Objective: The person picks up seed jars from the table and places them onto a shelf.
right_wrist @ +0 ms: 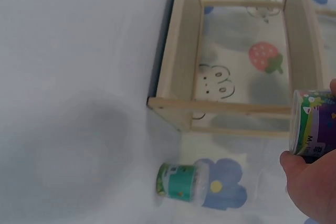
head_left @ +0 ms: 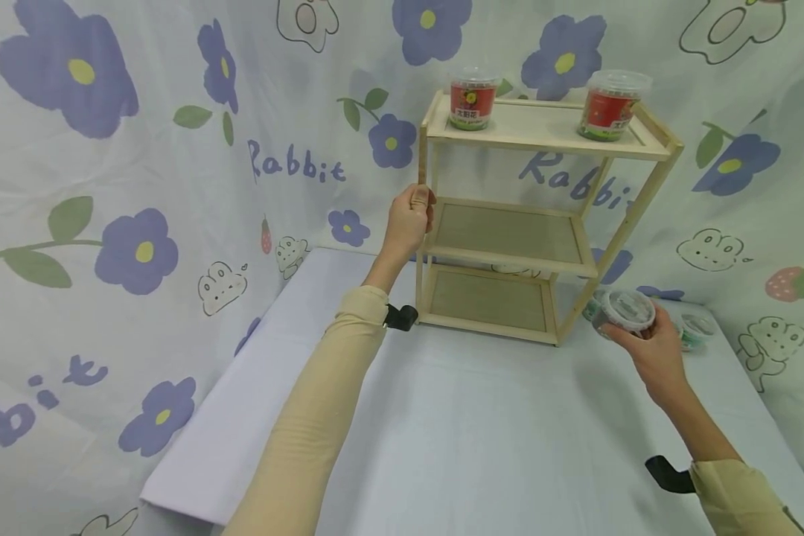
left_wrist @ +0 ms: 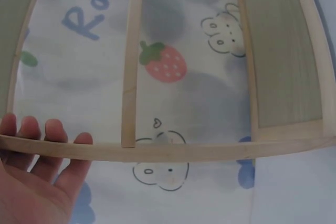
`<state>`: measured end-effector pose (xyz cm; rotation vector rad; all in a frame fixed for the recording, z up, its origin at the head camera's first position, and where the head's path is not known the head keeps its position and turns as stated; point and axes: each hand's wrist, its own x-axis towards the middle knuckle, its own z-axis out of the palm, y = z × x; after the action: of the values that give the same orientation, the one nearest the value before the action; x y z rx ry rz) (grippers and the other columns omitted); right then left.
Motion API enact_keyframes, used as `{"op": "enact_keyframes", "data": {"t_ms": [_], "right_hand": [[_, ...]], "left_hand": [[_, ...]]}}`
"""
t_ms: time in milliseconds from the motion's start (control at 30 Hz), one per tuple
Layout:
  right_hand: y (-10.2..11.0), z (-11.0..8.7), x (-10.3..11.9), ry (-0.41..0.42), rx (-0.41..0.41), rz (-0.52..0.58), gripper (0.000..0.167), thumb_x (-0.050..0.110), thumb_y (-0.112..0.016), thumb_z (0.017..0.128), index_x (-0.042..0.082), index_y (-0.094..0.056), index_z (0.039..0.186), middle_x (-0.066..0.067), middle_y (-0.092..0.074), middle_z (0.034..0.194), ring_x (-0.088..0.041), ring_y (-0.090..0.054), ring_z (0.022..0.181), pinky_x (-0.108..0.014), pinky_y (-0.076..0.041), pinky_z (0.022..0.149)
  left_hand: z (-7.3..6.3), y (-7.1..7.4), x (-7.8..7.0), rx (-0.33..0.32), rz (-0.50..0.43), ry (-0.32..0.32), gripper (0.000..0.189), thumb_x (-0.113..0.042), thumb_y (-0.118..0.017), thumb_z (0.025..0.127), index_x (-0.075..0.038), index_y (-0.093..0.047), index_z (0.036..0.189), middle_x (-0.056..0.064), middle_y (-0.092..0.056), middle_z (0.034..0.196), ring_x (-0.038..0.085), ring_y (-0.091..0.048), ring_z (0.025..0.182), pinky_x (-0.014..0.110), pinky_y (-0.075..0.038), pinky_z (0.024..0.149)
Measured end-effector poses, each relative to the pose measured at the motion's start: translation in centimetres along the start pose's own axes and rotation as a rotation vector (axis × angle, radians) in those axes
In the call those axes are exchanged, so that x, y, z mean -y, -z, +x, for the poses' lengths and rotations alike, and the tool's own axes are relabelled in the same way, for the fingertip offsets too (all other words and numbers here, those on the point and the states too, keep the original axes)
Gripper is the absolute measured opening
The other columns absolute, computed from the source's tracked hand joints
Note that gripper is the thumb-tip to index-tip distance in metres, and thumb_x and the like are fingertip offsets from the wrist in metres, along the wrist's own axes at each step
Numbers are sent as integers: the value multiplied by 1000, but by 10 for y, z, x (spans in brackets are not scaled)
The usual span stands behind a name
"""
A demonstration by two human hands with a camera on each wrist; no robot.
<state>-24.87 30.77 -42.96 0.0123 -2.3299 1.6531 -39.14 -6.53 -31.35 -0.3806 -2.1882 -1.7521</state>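
A three-tier wooden shelf (head_left: 509,257) stands at the back of the table. My left hand (head_left: 409,216) grips its left front post; in the left wrist view the fingers (left_wrist: 55,129) of that hand curl over the wood. My right hand (head_left: 659,361) holds a clear-lidded plastic tub (head_left: 626,311) in the air, just right of the shelf. The right wrist view shows a purple label on this held tub (right_wrist: 315,124). Two red-labelled tubs stand on the top tier, one at the left (head_left: 472,103) and one at the right (head_left: 606,115).
Beside the shelf's right side, behind my right hand, a teal-labelled tub (right_wrist: 178,182) stands on the white table (head_left: 482,432). Another tub (head_left: 695,331) is to the right of that hand. Patterned cloth (head_left: 134,164) hangs around the table's back and sides.
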Motion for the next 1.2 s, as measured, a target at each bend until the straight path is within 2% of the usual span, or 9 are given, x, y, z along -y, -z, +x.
{"op": "enact_keyframes", "data": {"t_ms": [133,300,433,567,667,900,1100,1200], "right_hand": [[-10,8,12,11,26,17,73,12,-70,94,4,-26,151,15,-40,128,-13,-39,134,-4,-41,89],[-25,19,28,21,72,78,76,11,-70,93,4,-23,153,3,-39,137,-19,-36,138,-5,-42,91],[-41,28,45,43,110,106,77,12,-70,93,5,-23,153,1,-39,138,-18,-38,136,-6,-42,90],[-56,37,63,63,142,143,74,11,-71,92,4,-26,151,6,-42,133,-16,-40,134,-8,-42,92],[-65,43,75,67,148,128,73,13,-72,92,5,-29,150,7,-44,132,-17,-42,134,-9,-42,94],[-83,59,102,82,152,101,74,20,-72,92,6,-28,151,-5,-42,140,-24,-40,138,-10,-43,94],[-105,78,120,115,171,125,75,20,-72,92,4,-27,150,-11,-40,143,-23,-41,136,-13,-42,97],[-117,89,125,117,176,112,79,22,-73,91,6,-25,152,-12,-39,145,-22,-42,134,-19,-42,99]], "left_hand": [[0,0,-1,0,5,-3,45,-42,-31,108,-7,-55,92,2,-50,71,20,-52,62,29,-50,63],[-1,1,-1,-7,-5,-2,44,-40,-32,108,-6,-56,92,3,-50,71,21,-52,62,36,-52,65],[-1,2,0,-15,-4,0,44,-41,-33,108,-7,-56,92,2,-50,70,18,-52,60,32,-51,63],[-1,1,-1,-16,-16,-7,45,-40,-33,108,-6,-56,91,2,-50,70,16,-50,59,27,-48,59],[-1,0,-1,-10,-31,-5,44,-40,-34,108,-6,-56,91,2,-50,70,14,-50,58,26,-47,58],[0,-1,0,-11,-29,2,44,-40,-34,108,-6,-56,91,2,-50,70,14,-49,58,25,-47,59],[2,-2,3,-16,-3,-16,44,-40,-34,108,-6,-56,91,2,-50,70,14,-50,57,24,-48,58],[1,-2,2,-18,-3,-17,45,-41,-34,108,-6,-56,91,2,-50,69,13,-49,56,24,-46,58]]}}
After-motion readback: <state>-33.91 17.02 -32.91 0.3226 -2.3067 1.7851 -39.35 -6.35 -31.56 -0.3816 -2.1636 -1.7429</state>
